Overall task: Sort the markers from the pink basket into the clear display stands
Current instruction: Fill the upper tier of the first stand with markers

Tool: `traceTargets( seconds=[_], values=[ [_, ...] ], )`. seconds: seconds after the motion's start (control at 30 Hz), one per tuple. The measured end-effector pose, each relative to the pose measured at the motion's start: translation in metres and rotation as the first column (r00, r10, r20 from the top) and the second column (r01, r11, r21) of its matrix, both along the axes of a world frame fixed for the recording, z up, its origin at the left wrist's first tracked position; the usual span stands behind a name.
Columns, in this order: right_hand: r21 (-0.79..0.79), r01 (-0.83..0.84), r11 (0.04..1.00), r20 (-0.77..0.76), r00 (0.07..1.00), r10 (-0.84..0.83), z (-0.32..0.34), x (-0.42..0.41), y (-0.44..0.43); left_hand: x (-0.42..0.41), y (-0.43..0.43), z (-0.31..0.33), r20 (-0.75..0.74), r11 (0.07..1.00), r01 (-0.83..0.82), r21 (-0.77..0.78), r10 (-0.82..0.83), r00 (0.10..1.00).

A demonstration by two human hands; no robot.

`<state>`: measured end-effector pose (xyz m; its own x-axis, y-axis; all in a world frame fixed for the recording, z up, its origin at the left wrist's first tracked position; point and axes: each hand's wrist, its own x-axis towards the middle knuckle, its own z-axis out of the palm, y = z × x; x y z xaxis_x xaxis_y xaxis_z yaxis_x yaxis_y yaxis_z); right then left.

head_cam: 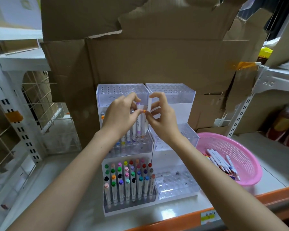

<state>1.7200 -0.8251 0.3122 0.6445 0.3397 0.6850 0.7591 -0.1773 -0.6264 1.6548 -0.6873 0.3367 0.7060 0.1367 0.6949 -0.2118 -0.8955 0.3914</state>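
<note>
Both my hands were raised in front of the 2 clear display stands, close together, fingertips almost meeting. My left hand (122,112) was curled around a purple-capped marker (138,117), forefinger hooked over its top and thumb pressed against its barrel. The marker stood upright, with its lower end down among the holes of the left stand's middle tier (132,144); I could not tell whether it was seated. My right hand (158,114) pinched a white marker (149,104) just beside the first one, also upright, with my forefinger arched over its top. A small orange tip (143,111) showed where the thumbs met, and I could not tell which hand held it.

The left stand's near tier (128,180) was packed with markers standing cap-up in many colours. The right stand (175,184) sat touching it on the right. Further right on the surface (173,212) was the pink basket (250,164), with a loose bunch of white markers (222,162) lying against its left wall. Brown cardboard (157,60) rose behind the stands, and a white wire rack (40,100) stood far left.
</note>
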Motion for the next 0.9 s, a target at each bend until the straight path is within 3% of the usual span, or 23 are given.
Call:
traceTargets(
  seconds=[0.27,0.9],
  values=[
    [-0.006,0.011,1.0,0.001,1.0,-0.011,-0.001,0.0,0.0,0.0,0.001,-0.001,-0.04,1.0,0.001,-0.015,-0.001,0.999],
    [0.017,-0.009,1.0,-0.021,1.0,0.009,-0.003,0.001,-0.002,-0.003,0.001,-0.02,-0.028,0.98,-0.026,0.199,0.033,0.999]
  ],
)
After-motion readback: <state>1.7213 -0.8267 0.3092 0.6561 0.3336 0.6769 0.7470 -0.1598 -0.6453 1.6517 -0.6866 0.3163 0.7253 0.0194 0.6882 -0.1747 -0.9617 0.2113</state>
